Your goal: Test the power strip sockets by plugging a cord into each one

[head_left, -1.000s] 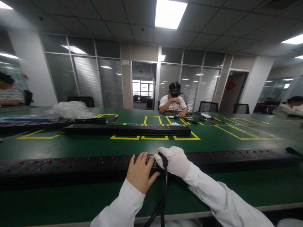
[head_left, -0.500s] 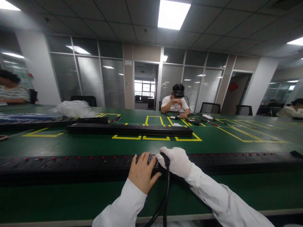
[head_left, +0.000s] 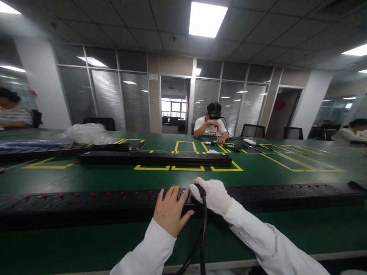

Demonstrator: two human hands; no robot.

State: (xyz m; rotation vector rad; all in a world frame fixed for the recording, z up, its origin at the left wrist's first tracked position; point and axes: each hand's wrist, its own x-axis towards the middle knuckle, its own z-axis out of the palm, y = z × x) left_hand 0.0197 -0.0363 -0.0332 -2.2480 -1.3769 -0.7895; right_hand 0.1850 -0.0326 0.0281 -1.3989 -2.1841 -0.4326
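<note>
A long black power strip (head_left: 94, 206) with a row of small red lights or buttons runs across the table in front of me. My left hand (head_left: 171, 212), bare, lies on its middle with the fingers spread. Just to the right, my right hand (head_left: 213, 195) wears a white dotted glove and is closed around a black plug (head_left: 201, 189) at the strip. From the plug a thick black cable (head_left: 203, 233) hangs down over the near table edge. The plug's front end is hidden by the gloved fingers, so I cannot tell how far it sits in a socket.
Farther back lies a second black power strip (head_left: 155, 158) across yellow tape marks. Clear plastic wrap (head_left: 87, 133) and more strips (head_left: 63, 151) are at the left. Across the green table (head_left: 120, 177) sits a person (head_left: 212, 122) near cables and small tools.
Both hands keep their places on the strip, the right still around the plug. The view has shifted slightly, and the near strip sits a little lower at the left.
</note>
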